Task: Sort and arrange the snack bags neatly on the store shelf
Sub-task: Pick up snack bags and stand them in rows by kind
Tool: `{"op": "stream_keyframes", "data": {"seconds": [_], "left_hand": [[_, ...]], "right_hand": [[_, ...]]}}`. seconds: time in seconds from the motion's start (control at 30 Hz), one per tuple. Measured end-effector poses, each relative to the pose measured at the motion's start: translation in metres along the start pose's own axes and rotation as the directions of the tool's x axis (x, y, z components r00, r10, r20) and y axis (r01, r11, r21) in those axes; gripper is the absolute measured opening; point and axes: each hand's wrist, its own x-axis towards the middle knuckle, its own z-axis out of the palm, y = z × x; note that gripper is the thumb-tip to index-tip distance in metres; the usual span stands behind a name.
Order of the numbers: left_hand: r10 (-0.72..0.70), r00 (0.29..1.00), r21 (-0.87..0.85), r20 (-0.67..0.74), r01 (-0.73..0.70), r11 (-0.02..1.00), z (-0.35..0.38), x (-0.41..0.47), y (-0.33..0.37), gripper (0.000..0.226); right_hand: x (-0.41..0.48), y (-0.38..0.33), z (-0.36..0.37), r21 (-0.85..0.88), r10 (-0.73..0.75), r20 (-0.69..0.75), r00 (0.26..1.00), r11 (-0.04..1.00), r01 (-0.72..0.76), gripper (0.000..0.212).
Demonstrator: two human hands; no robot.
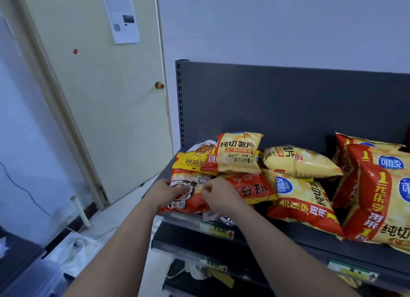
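A red snack bag (195, 204) with a cartoon figure lies flat at the front left corner of the shelf (299, 236), under a yellow chip bag (238, 153). The left hand (168, 193) grips its left edge, fingers curled over the top. The right hand (218, 195) pinches its right side (fingertips bent, touching the wrapper).

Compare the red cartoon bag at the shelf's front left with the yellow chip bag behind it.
The red cartoon bag lies flat at the shelf edge; the yellow chip bag sits atop other bags. The left hand and right hand hold the red one; no hand touches the yellow one. Both are sealed snack bags.
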Motion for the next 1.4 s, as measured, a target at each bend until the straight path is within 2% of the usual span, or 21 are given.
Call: {"op": "stream_keyframes", "data": {"seconds": [0.13, 0.3, 0.4, 0.53, 0.63, 0.73, 0.8, 0.9, 1.0, 1.1, 1.2, 1.27, 1.4], "left_hand": [[-0.024, 0.999, -0.153, 0.033, 0.029, 0.988, -0.003, -0.01, 0.003, 0.024], [-0.086, 0.995, -0.229, 0.046, 0.095, 0.969, -0.023, -0.027, 0.004, 0.036], [-0.117, 0.993, -0.254, 0.021, 0.119, 0.96, -0.038, -0.041, 0.007, 0.046], [-0.107, 0.994, -0.292, 0.014, 0.106, 0.951, -0.059, -0.063, 0.003, 0.054], [-0.075, 0.997, -0.288, -0.005, 0.07, 0.955, -0.069, -0.084, 0.004, 0.044], [-0.024, 1.0, -0.295, -0.02, 0.017, 0.955, -0.079, -0.105, 0.01, 0.04], [0.017, 1.0, -0.312, -0.017, -0.021, 0.95, -0.082, -0.117, 0.018, 0.043], [0.117, 0.993, -0.398, -0.021, -0.116, 0.91, -0.083, -0.134, 0.037, 0.029], [0.235, 0.97, -0.479, -0.068, -0.238, 0.845, -0.073, -0.138, 0.053, 0.036], [0.322, 0.943, -0.534, -0.08, -0.314, 0.785, -0.052, -0.136, 0.068, 0.038], [0.386, 0.922, -0.566, -0.025, -0.331, 0.755, -0.021, -0.134, 0.09, 0.037], [0.413, 0.911, -0.581, 0.007, -0.332, 0.743, 0.003, -0.131, 0.105, 0.036], [0.486, 0.871, -0.553, 0.067, -0.373, 0.745, 0.053, -0.126, 0.138, 0.047]], "right_hand": [[-0.006, 0.003, -0.007, 0.092, 0.019, -0.066, 0.998, 0.996, -0.013, 0.035], [-0.014, 0.007, -0.015, 0.261, 0.039, -0.085, 0.996, 0.965, -0.015, 0.023], [-0.017, 0.007, -0.019, 0.27, 0.047, -0.115, 0.992, 0.963, -0.015, 0.024], [-0.027, -0.003, -0.023, 0.426, 0.058, 0.005, 0.998, 0.903, -0.055, 0.038], [-0.039, -0.017, -0.027, 0.481, 0.031, 0.12, 0.992, 0.872, -0.086, 0.041], [-0.049, -0.028, -0.033, 0.559, -0.012, 0.139, 0.99, 0.826, -0.068, 0.038], [-0.054, -0.033, -0.038, 0.64, -0.045, 0.113, 0.993, 0.768, -0.038, 0.037], [-0.057, -0.036, -0.052, 0.719, -0.069, -0.007, 0.998, 0.693, 0.053, 0.038], [-0.059, -0.031, -0.07, 0.756, -0.079, -0.168, 0.983, 0.63, 0.179, 0.042], [-0.063, -0.016, -0.088, 0.763, -0.084, -0.256, 0.963, 0.595, 0.255, 0.045], [-0.074, 0.009, -0.107, 0.808, -0.043, -0.31, 0.95, 0.514, 0.287, 0.031], [-0.086, 0.029, -0.121, 0.826, -0.015, -0.331, 0.943, 0.48, 0.297, 0.03], [-0.109, 0.08, -0.152, 0.841, 0.056, -0.347, 0.936, 0.461, 0.284, 0.046]]}}
